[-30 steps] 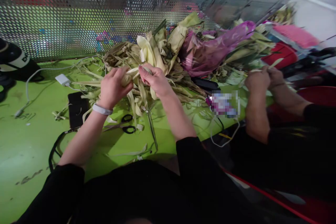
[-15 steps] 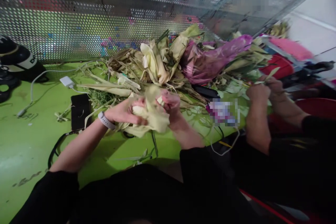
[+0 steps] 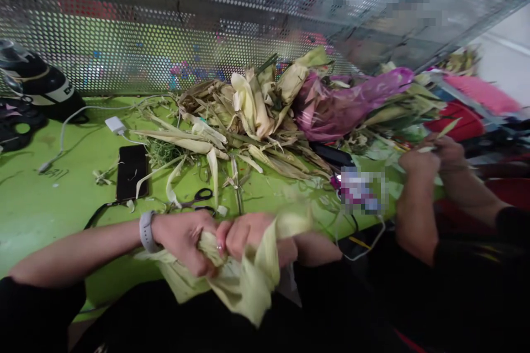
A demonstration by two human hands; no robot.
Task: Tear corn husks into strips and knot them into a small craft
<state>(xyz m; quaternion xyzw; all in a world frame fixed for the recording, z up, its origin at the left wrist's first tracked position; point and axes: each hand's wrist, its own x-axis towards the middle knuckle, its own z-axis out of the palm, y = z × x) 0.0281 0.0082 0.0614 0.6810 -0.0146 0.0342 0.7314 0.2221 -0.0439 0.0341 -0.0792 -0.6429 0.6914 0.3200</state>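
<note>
Pale green corn husks (image 3: pixel 260 270) hang in wide, loose sheets from both of my hands, low over the table's front edge. My left hand (image 3: pixel 186 240), with a light band on its wrist, is closed round a twisted part of them. Right against it, my right hand (image 3: pixel 254 234) is also closed on the husks, its thumb pressed near the left fingers. Whether a cob is inside the bunch is hidden. Just beyond my hands lie dark-handled scissors (image 3: pixel 202 194) and loose husk strips (image 3: pixel 213 174) on the green table (image 3: pixel 83 176).
A heap of dry husks (image 3: pixel 248 105) and a pink plastic bag (image 3: pixel 331 105) lie against the perforated metal panel (image 3: pixel 144 38). To the left are a phone (image 3: pixel 131 174), a white cable plug (image 3: pixel 115 125) and a black bottle (image 3: pixel 45 85). Another person's hands (image 3: pixel 430 157) hold a leaf at right.
Both my hands have come down and nearer to my body with the husks, uncovering the scissors and strips on the table. The view has shifted slightly.
</note>
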